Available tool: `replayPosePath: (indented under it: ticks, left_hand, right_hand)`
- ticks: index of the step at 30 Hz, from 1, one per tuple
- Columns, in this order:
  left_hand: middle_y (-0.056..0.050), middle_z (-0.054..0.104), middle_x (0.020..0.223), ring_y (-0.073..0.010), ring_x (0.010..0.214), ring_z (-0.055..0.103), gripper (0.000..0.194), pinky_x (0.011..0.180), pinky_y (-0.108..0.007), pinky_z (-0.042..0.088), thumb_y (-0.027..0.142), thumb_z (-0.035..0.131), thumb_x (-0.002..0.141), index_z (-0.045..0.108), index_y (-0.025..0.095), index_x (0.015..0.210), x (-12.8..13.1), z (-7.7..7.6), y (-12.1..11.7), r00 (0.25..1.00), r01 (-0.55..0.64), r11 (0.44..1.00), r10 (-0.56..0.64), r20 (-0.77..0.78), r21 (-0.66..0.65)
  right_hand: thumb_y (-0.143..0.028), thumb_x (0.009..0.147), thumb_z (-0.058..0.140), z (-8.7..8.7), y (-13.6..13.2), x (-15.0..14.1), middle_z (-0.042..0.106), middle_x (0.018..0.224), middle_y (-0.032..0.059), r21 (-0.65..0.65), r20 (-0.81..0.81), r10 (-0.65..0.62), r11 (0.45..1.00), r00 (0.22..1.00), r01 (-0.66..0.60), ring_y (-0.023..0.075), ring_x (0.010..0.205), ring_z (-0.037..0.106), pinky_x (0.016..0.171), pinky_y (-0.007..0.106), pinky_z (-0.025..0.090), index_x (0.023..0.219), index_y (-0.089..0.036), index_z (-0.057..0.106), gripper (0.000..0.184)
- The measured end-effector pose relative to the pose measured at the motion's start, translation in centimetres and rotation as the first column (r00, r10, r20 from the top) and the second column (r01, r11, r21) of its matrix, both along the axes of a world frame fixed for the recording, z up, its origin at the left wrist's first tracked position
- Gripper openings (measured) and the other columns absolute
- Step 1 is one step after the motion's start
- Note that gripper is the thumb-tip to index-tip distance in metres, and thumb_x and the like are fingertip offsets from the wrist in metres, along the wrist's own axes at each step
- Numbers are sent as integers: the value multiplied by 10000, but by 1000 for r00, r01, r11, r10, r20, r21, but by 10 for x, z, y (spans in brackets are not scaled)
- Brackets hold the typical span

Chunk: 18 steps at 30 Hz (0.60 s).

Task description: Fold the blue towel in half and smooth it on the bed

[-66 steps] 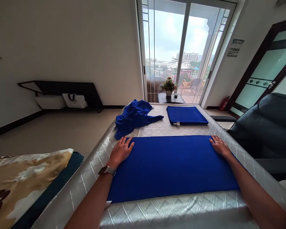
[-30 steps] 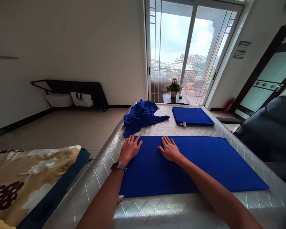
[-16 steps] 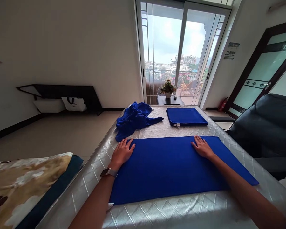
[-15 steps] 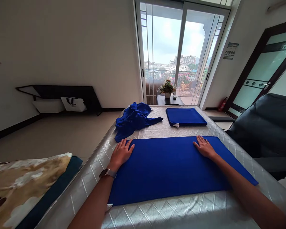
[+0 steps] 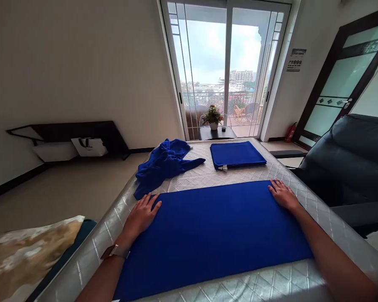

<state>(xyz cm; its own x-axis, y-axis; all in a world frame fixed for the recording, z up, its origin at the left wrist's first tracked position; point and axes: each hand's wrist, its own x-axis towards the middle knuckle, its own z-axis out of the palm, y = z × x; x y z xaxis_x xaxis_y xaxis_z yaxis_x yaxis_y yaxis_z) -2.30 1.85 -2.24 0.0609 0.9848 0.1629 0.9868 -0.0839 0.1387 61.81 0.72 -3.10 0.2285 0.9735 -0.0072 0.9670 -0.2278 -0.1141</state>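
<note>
A blue cloth [image 5: 211, 230] lies flat and smooth across the quilted mattress in front of me. My left hand [image 5: 142, 213] rests on its far left corner, fingers spread. On the far right corner lies my right hand [image 5: 282, 194], palm down with the fingers apart. Just beyond my left hand is a crumpled blue cloth [image 5: 166, 163], in a loose heap with one end pointing right. Behind the flat cloth, toward the right, sits a neatly folded blue cloth [image 5: 237, 154] with a white tag at its front edge.
The silver mattress [image 5: 192, 178] bears all three cloths. A black chair [image 5: 355, 159] stands close on the right, and patterned bedding [image 5: 31, 251] lies low at the left. Past the mattress, a small dark table [image 5: 219, 134] holds a potted plant [image 5: 213, 116] before a sliding glass door.
My right hand has slid right along the far edge to the flat cloth's corner. My left hand stays at the left corner. The whole view has shifted slightly.
</note>
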Motion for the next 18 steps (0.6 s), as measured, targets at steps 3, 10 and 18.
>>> replayPosePath:
  ticks: [3, 10, 18]
  left_hand:
    - [-117, 405, 1628, -309, 1530, 304, 652, 1237, -528, 250, 578, 298, 1015, 433, 224, 1547, -1, -1, 1, 1000, -2, 1000, 2, -1, 11]
    - [-133, 397, 1630, -317, 1528, 305, 658, 1242, -518, 234, 571, 289, 1014, 456, 200, 1530, 6, 1, -3, 1000, -12, 999, 12, -15, 33]
    - [-148, 441, 1600, -316, 1508, 349, 621, 1248, -504, 231, 514, 321, 1019, 502, 156, 1493, 19, 18, -16, 1000, -7, 998, 8, -10, 67]
  right_hand:
    - [-524, 1044, 173, -1, -1, 3, 212, 1701, 42, 21, -3, 5, 1000, 1000, -5, 250, 1564, 168, 1255, 502, 178, 1634, -247, 250, 656]
    - [-540, 1044, 170, -3, 0, 4, 194, 1706, 39, 17, -11, -5, 1000, 1000, 5, 238, 1567, 152, 1263, 488, 148, 1636, -251, 238, 662]
    - [-452, 1049, 194, 16, -11, -14, 232, 1695, 62, 11, 152, -68, 998, 986, 67, 272, 1561, 174, 1253, 529, 117, 1627, -204, 268, 634]
